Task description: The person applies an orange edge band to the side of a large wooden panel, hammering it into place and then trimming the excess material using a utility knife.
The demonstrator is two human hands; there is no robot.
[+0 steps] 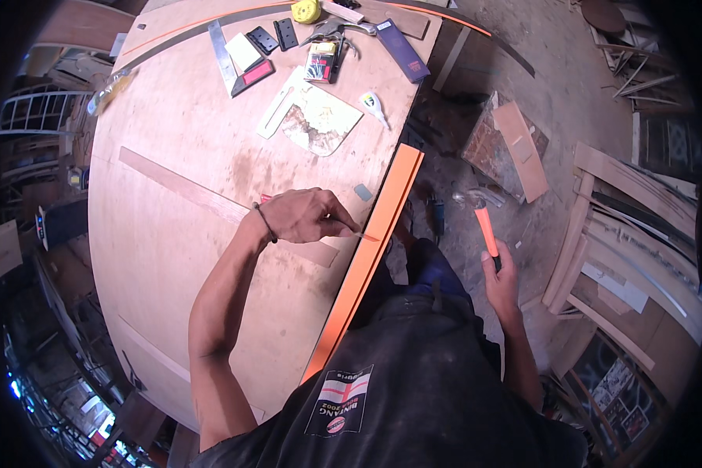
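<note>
My left hand (308, 216) is closed in a pinch over the edge of the wooden panel. Between its fingertips is a thin nail (369, 237), its far end against the orange edge strip (402, 183) that runs along the panel's right side. Out to the right, my right hand (501, 274) is wrapped round the dark lower grip of a hammer (486, 231). The hammer's orange handle points upward and its metal head is held away from the strip. A small grey piece (363, 192) lies by the panel's edge, beyond my left hand.
On the panel's far part lie a tape measure (306, 10), a try square (222, 58), black hinges (286, 33), a second hammer (335, 30), a purple box (402, 50), a glue bottle (374, 108) and a stained sheet (320, 121). Stacked wooden frames (600, 226) stand at right.
</note>
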